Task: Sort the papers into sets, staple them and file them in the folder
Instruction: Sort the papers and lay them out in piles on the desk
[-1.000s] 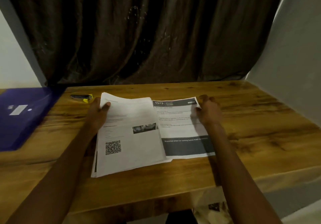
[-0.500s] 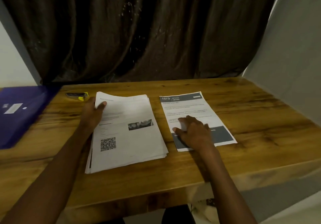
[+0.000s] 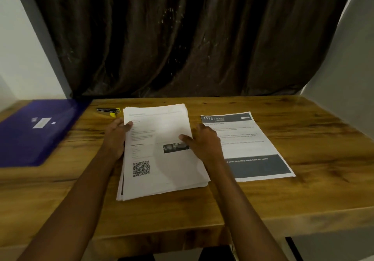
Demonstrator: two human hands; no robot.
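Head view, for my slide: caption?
Both hands on paper stack; one sheet set aside.

There is only one camera, and it is sitting on the person's head. It is looking forward and down at a wooden table [image 3: 263, 204], from close above the near edge. Both arms are reaching into the picture from the bottom, so the camera is looking out from just behind them. Farther off, it is facing a dark curtain [image 3: 182, 38] hanging behind the table. The view is wide, so it is taking in walls at both sides. No second view is sharing any part of the scene.
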